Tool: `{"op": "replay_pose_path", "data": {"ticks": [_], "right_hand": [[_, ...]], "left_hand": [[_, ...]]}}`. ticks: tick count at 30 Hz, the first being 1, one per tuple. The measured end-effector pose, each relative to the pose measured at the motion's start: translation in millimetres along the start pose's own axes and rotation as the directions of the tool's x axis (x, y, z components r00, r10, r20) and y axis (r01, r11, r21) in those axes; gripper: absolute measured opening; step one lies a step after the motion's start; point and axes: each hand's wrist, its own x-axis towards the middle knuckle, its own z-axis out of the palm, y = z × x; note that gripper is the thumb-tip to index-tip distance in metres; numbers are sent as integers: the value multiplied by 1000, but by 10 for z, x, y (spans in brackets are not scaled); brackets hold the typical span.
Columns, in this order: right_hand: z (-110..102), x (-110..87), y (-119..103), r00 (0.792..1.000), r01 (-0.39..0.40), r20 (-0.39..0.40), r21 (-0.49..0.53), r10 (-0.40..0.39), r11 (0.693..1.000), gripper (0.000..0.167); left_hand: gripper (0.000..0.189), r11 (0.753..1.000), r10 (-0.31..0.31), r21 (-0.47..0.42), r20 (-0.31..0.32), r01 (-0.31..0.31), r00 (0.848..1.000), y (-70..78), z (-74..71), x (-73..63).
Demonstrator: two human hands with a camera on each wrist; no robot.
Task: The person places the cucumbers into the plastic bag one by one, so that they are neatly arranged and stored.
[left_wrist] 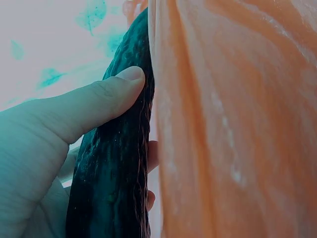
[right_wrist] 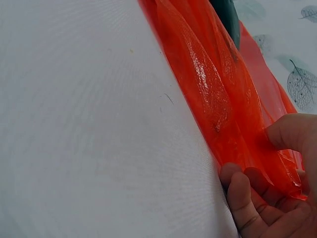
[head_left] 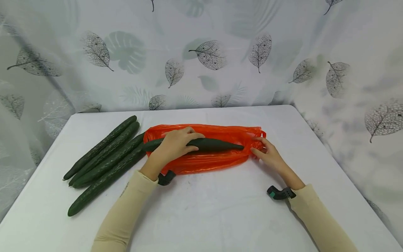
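A dark green cucumber (head_left: 217,144) lies lengthwise over an orange-red plastic bag (head_left: 201,164); how much of it is inside the bag is hard to tell. My left hand (head_left: 177,143) grips its middle from above. In the left wrist view the thumb lies along one side of the cucumber (left_wrist: 111,163), with fingertips showing on the other side, close to the bag (left_wrist: 223,119). At the bag's right end my right hand (head_left: 267,154) pinches the gathered plastic; the right wrist view shows thumb and fingers on the bag (right_wrist: 213,84).
Several more cucumbers (head_left: 104,154) lie side by side, slanting, on the left of the white table (head_left: 220,210). Their upper right ends meet the bag's left side. A leaf-patterned cloth (head_left: 132,84) hangs behind the table. Each wrist wears a black device (head_left: 281,193).
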Motion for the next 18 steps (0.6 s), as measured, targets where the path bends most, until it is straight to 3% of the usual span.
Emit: {"op": "replay_pose_path", "data": {"ticks": [7, 18], "right_hand": [[-10, -16, 6, 1000, -9, -4, -6, 9, 1000, 47], [14, 14, -6, 1000, -30, 2, -48, 30, 998, 50]], "left_hand": [[41, 998, 39, -44, 37, -38, 999, 28, 75, 90], [40, 999, 20, -42, 98, -16, 995, 54, 193, 127]]}}
